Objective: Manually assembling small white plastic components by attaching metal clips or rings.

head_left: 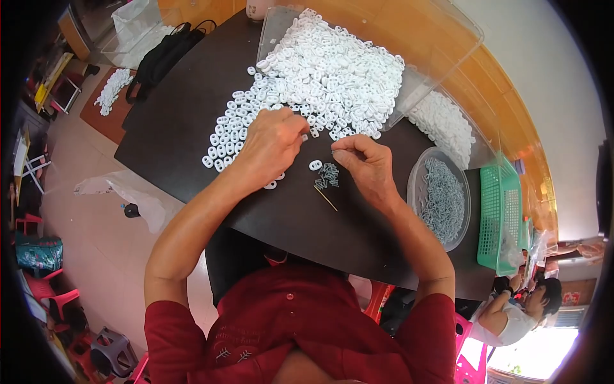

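1. Left hand [276,141], fingers curled, is beyond and left of the screw pile [328,175], beside two-holed white pieces [221,139]; grasp unclear.
2. Right hand [368,166] pinches narrowly, pile's right; contents unclear.
3. Small-part handling appears underway, calling for fingertip precision.

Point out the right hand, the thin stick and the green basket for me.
Right hand [369,168]: head view, on the back of the hand.
Thin stick [325,198]: head view, halfway along its length.
Green basket [491,208]: head view, on its slotted wall.
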Available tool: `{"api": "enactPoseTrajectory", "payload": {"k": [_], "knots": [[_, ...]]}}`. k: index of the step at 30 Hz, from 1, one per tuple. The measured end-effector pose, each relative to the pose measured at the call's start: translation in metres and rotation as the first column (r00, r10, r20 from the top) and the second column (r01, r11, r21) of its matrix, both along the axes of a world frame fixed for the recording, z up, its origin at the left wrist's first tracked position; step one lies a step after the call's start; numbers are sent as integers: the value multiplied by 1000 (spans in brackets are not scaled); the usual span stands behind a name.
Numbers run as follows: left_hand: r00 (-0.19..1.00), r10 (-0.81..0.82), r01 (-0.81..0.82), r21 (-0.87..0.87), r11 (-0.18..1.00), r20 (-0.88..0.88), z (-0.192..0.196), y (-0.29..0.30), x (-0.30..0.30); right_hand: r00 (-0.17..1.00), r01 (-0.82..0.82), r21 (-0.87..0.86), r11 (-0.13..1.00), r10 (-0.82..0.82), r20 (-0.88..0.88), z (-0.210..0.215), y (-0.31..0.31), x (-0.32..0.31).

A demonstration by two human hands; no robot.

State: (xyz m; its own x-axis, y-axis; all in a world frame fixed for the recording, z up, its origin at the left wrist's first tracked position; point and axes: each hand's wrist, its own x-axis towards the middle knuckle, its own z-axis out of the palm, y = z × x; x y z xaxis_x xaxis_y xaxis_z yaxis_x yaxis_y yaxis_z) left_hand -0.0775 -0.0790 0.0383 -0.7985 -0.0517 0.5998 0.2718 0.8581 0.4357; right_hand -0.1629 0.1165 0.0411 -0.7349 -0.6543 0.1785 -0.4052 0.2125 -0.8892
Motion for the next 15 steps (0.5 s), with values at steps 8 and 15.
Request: {"api": "enactPoseTrajectory", "payload": {"k": [8,15], "knots": [[960,-215,-19,809,587,179,0,23,44,995,-92,-82,992,94,21,12,-14,36],[960,-223,-41,870,491,171,-1,34,54,988,-116,-68,991,108,-113,19,-17,46]]}}
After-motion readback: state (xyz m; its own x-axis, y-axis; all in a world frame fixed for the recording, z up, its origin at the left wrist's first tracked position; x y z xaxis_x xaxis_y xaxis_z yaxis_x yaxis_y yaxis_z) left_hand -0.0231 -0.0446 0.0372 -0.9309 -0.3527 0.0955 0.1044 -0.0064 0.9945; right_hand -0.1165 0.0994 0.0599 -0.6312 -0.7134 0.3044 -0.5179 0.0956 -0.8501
